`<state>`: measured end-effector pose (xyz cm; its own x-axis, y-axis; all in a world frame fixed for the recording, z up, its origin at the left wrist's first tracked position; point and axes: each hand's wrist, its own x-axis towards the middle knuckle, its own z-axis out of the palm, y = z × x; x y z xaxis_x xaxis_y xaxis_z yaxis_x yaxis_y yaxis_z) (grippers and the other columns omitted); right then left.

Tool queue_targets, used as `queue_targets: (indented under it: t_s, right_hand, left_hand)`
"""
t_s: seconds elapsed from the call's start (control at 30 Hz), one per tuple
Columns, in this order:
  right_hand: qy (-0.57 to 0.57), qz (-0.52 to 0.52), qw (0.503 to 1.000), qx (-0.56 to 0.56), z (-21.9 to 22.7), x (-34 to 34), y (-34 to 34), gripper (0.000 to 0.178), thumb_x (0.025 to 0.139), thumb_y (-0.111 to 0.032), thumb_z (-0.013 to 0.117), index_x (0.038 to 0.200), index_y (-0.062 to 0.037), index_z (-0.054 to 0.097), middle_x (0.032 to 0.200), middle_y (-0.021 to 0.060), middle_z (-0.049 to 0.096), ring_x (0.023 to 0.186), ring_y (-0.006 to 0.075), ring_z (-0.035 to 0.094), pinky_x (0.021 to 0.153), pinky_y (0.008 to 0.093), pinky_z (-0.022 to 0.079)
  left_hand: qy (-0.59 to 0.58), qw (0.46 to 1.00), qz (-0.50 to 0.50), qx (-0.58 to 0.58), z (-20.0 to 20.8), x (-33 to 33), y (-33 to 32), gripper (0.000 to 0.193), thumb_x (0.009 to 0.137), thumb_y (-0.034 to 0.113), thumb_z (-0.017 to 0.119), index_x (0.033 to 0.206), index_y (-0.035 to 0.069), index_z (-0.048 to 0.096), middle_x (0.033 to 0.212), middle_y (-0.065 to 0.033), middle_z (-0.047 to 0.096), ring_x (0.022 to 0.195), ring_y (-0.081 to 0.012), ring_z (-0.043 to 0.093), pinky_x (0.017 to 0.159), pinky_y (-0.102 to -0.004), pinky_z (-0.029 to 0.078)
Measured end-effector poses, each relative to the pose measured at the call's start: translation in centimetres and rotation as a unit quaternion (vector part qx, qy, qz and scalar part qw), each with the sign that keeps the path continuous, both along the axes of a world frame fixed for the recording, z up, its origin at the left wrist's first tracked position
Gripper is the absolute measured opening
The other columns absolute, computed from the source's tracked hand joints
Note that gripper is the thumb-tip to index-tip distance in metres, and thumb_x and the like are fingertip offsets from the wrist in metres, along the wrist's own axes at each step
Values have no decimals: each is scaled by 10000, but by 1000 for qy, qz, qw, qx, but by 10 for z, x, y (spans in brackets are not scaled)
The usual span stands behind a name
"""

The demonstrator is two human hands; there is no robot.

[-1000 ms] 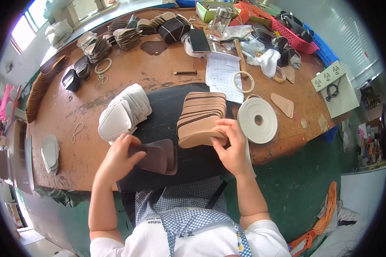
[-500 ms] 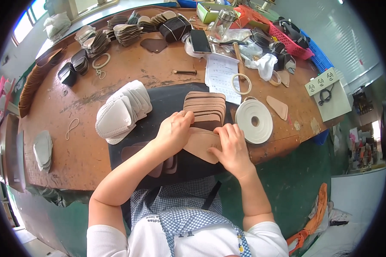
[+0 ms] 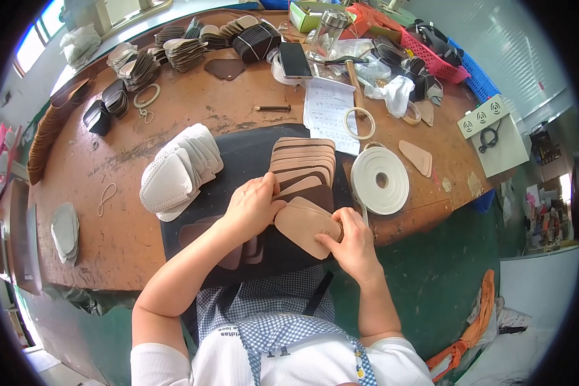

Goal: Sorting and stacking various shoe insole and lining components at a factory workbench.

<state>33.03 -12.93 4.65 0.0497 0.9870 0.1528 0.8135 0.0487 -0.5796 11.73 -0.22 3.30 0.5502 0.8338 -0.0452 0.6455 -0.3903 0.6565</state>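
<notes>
My right hand (image 3: pixel 354 243) pinches tan leather pieces (image 3: pixel 305 226) by their right edge, thumb on top; at least two lie nearly flush. Beside their left corner is my left hand (image 3: pixel 254 202), its thumb at their edge. Its fingers are apart from the thumb, at the side of a fanned row of brown and tan leather pieces (image 3: pixel 302 157). Part of that row's near end is covered by the held pieces. Under my left forearm, dark brown leather pieces (image 3: pixel 254 248) rest on a black mat (image 3: pixel 238 151). Fanned white perforated pieces (image 3: pixel 174 174) lie on the left.
A white tape roll (image 3: pixel 392 193) and a tan piece (image 3: pixel 416 157) lie to the right. Beyond them are a hammer (image 3: pixel 357 90), written paper (image 3: pixel 328 106) and a phone (image 3: pixel 294 61). Bundled pieces (image 3: pixel 185 55) line the far table edge. A fan-vented box (image 3: pixel 495 141) stands at right.
The tan pieces in my right hand have shifted toward me and now show a second edge. My left hand has drawn slightly left and down, exposing more of the row's near end.
</notes>
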Motion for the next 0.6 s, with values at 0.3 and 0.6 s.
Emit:
queue_targets:
  t_s: [0.3, 0.6]
  right_hand:
    - [104, -42, 993, -31, 9, 25, -15, 359, 834, 9, 786, 1143, -16, 605, 901, 102, 698, 777, 170, 686, 712, 302, 544]
    - [408, -41, 912, 20, 20, 63, -18, 228, 914, 53, 690, 1131, 6, 636, 1009, 15, 676, 935, 87, 629, 846, 253, 516]
  left_hand:
    - [5, 991, 36, 126, 3, 6, -34, 334, 803, 120, 807, 1045, 26, 598, 1010, -139, 608, 1027, -357, 594, 905, -438, 506]
    - [-14, 994, 27, 104, -7, -2, -28, 314, 816, 78, 778, 1060, 20, 589, 970, -150, 608, 968, -351, 636, 852, -436, 533]
